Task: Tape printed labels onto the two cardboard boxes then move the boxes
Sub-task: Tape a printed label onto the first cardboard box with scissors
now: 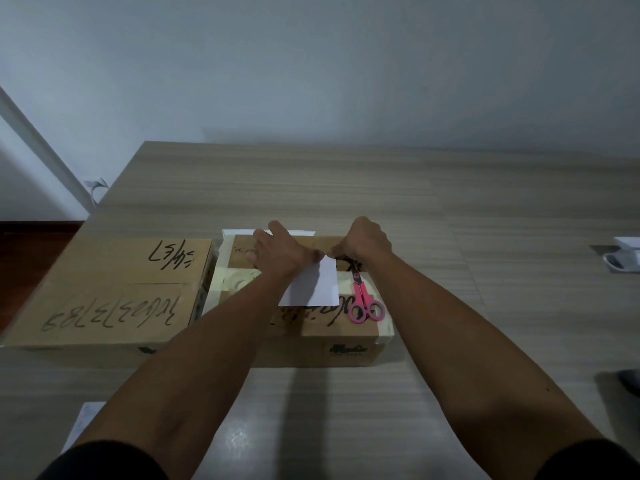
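Brown cardboard boxes (104, 289) (black marker scrawl), white label (315, 285), pink scissors (363, 299), grey-streaked woodgrain table (485, 237).

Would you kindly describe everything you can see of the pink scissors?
The pink scissors lie flat on top of the right-hand cardboard box, just right of the white paper label. Their two pink loop handles point toward the person; the blades point away, look closed, and their dark tips run under the right hand, which is curled at the label's far corner. The handles look like plastic. Whether the hand touches the blades cannot be told.
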Demonstrator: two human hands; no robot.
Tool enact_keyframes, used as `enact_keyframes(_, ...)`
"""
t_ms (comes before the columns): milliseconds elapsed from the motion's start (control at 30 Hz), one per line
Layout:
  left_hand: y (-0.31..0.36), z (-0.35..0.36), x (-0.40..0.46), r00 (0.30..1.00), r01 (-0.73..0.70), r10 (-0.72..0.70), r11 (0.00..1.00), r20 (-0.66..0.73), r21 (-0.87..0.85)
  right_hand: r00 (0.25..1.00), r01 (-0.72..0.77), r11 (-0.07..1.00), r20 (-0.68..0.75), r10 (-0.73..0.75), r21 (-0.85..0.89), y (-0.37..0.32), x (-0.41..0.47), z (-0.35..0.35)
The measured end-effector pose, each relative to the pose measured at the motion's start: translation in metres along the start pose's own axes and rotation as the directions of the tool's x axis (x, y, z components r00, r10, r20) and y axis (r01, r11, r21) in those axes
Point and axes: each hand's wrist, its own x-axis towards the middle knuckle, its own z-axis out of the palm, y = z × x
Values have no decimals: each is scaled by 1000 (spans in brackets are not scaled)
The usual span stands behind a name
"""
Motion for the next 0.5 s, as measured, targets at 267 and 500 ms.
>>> enact_keyframes(267, -1, -10, 9, 997, 49, -42, 993, 72, -105, 998, -10, 1000, -66, 11, 23, 5, 5, 2)
enact_keyframes(500, -35, -32, 6, 962, -265, 267, 856, -60, -444, 975, 214, 942, -119, -189, 257, 12, -3, 8)
